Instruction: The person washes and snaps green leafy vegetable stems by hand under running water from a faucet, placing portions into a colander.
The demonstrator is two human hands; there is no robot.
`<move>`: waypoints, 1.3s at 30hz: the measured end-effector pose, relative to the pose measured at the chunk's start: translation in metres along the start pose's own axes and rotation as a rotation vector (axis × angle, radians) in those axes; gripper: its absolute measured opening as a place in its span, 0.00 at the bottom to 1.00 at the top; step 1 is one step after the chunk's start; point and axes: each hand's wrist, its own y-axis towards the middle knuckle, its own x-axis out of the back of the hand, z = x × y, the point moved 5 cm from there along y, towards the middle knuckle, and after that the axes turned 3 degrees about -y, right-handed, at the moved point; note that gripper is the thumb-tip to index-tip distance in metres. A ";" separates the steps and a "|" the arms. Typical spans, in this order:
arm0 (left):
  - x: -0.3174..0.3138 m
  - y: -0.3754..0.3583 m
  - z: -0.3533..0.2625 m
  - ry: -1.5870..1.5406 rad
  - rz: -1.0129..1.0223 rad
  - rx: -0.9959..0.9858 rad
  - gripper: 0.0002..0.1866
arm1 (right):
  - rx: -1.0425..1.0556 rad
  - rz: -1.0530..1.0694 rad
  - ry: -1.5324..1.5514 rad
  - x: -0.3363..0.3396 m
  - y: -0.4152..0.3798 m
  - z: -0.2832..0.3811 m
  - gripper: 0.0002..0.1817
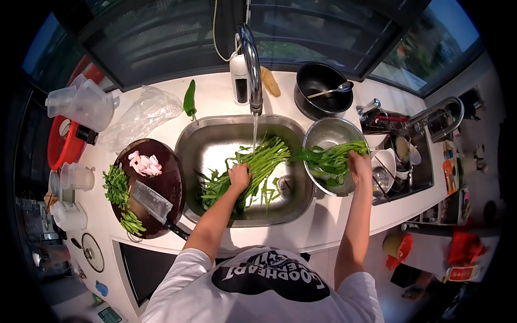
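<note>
Long-stemmed leafy greens (pixel 264 167) lie in the steel sink (pixel 188 134) under a thin stream of water from the tap (pixel 251 70). My left hand (pixel 239 176) is closed on part of these greens, over the middle of the sink. To the right, my right hand (pixel 360 164) grips a bunch of the same leafy greens (pixel 336 157) at the right rim of the metal colander (pixel 323 128). Leaves from that bunch lie in the colander and reach over its left edge. My right fingertips are partly hidden by the greens.
Left of the sink, a round cutting board (pixel 161 188) bears a cleaver (pixel 152 202), pale sliced pieces (pixel 144 163) and chopped greens (pixel 116 185). Behind are a green pepper (pixel 189 100), a plastic bag (pixel 142 116) and a black pot (pixel 315 81). Dishes (pixel 385 161) stand far right.
</note>
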 end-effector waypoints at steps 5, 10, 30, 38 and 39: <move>0.001 0.013 0.014 -0.283 -0.128 -0.069 0.11 | 0.875 -0.376 -0.994 -0.030 -0.061 0.050 0.19; 0.038 -0.005 0.002 -0.466 -0.184 -0.055 0.10 | 0.949 0.142 -0.772 -0.136 -0.122 0.037 0.12; 0.094 -0.044 0.011 -0.503 -0.495 -0.175 0.18 | 0.095 0.586 -0.065 -0.273 -0.038 -0.101 0.10; 0.154 -0.003 -0.069 -0.906 -0.083 -0.285 0.17 | 0.653 0.525 -0.680 -0.277 -0.054 -0.013 0.11; 0.157 0.001 -0.076 -1.067 -0.107 -0.342 0.12 | 0.648 0.544 -0.514 -0.276 -0.057 -0.005 0.11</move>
